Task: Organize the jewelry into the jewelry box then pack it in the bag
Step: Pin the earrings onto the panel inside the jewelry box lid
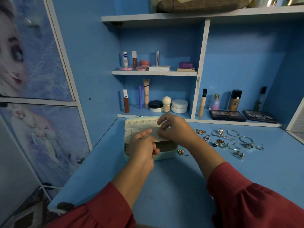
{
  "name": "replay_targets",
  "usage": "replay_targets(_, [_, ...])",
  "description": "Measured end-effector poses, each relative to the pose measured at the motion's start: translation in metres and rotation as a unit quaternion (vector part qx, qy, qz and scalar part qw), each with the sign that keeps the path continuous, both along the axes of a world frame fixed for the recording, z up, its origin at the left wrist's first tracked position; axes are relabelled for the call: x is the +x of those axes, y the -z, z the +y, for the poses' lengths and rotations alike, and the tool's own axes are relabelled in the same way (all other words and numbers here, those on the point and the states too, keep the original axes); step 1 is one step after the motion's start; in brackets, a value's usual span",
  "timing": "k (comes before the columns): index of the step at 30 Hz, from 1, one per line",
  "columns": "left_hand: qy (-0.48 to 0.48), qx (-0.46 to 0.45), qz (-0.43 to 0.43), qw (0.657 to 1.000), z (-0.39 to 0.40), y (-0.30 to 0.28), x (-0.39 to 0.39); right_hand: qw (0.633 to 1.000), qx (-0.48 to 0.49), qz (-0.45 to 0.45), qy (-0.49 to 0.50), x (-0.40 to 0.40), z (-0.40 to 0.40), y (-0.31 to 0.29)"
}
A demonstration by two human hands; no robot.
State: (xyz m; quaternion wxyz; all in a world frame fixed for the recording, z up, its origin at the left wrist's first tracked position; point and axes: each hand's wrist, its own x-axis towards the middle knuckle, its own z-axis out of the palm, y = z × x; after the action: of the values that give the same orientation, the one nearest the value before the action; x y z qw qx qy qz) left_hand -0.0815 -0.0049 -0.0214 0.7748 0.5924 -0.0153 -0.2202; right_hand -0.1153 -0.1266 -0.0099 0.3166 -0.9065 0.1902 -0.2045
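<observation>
Nearest, two red gathered sleeves [256,199] are seen at 6 o'clock, the forearms reaching out over the smooth blue desk [172,186]. At centre, the left hand [142,148] is held above the front of the box [131,122], its fingers curled and its thumb pressed toward them; something small may be pinched, but what, if anything, cannot be told. The right hand [174,129] is set just beyond it, fingertips drawn together on a pale flat panel [155,133] of the box, apparently so that a piece can be fixed to it while the other hand steadies the work.

The box is a rounded, pale mint case, lying open with its padded lid tilted back toward 12 o'clock; fine earrings appear hung at its left, and a dark compartment [164,146] shows beneath the panel.

At 3 o'clock of the box, the unsorted jewelry [230,140] is spread on the desk: thin silver bangles, stone-set rings, chains and a gold brooch, all hard and glinting. One small gold piece [181,151] lies just beside the box, probably next in turn.

Farthest, at 12 o'clock, shelves [154,72] of cosmetics are seen. No bag is identified with certainty.
</observation>
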Motion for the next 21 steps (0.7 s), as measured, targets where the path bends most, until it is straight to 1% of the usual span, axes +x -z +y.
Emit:
replay_targets(4, [0.003, 0.001, 0.001, 1.000, 0.000, 0.000, 0.000, 0.998, -0.047, 0.033, 0.002, 0.001, -0.003, -0.004])
replay_targets(7, [0.006, 0.005, 0.002, 1.000, 0.001, 0.000, 0.000, 0.995, -0.078, 0.054, -0.020, 0.001, -0.006, -0.006])
replay_targets(15, [0.012, 0.012, 0.000, 1.000, 0.001, 0.000, 0.001, 0.983, -0.102, 0.127, -0.086, 0.006, -0.012, -0.024])
replay_targets(21, [0.012, 0.011, 0.005, 1.000, 0.001, 0.000, 0.002, 0.974, -0.117, 0.165, -0.106, 0.012, -0.012, -0.030])
